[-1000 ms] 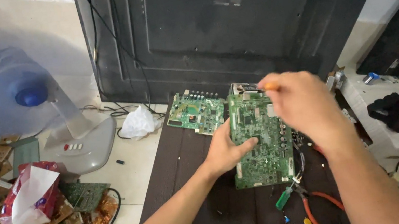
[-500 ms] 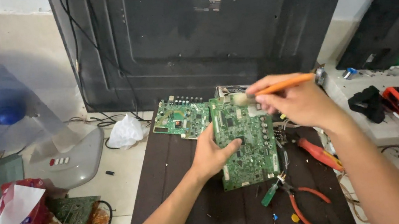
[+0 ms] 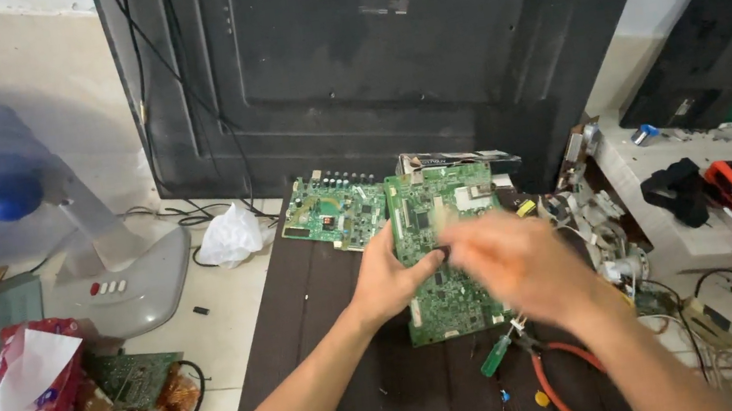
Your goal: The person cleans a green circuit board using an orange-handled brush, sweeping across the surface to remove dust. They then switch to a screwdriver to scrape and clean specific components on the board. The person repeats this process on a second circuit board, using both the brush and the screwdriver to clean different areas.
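Left hand [image 3: 392, 277] is grasping the left edge of a green circuit board [image 3: 444, 252], which is lying on the dark table [image 3: 308, 336]. Right hand [image 3: 515, 261] is hovering over the board, motion-blurred; cannot tell its grip. Second board [image 3: 329, 210] is lying just beside.

Right hand [image 3: 515, 266] motion-blurred over the green circuit board [image 3: 443, 252], its grip perhaps closed, unreadable.

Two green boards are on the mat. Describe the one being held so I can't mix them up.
Start at the big black panel leaning on the wall; a dark mat lies before it. On the mat, the held circuit board is the larger, upright green one gripped at its edge by the left hand. The smaller board lies untouched, up-left.
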